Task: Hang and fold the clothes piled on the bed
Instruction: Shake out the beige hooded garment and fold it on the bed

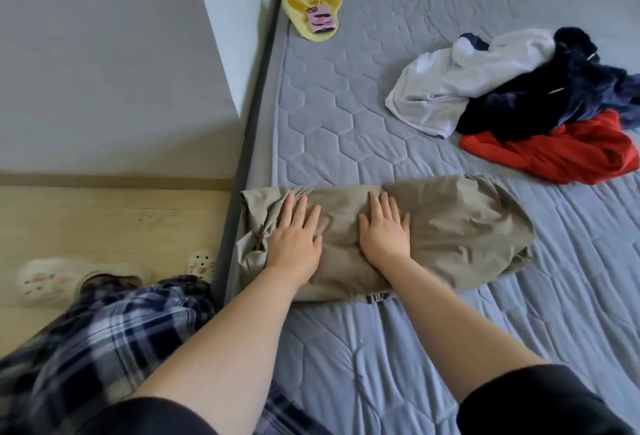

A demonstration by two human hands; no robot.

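Note:
A khaki garment (460, 234) lies folded into a long strip across the near left part of the bed (346, 95). My left hand (294, 237) presses flat on its left end with fingers spread. My right hand (384, 227) lies flat on its middle, fingers straight. At the right of the bed sits a pile of clothes: a white garment (443, 88), a dark navy one (554, 88) and a red one (561, 154).
A yellow item with a pink phone (320, 17) on it lies at the bed's far left edge. A grey wall (104, 54) and wooden floor (104, 220) are to the left, with white slippers (52, 279) by my plaid trouser leg (104, 348).

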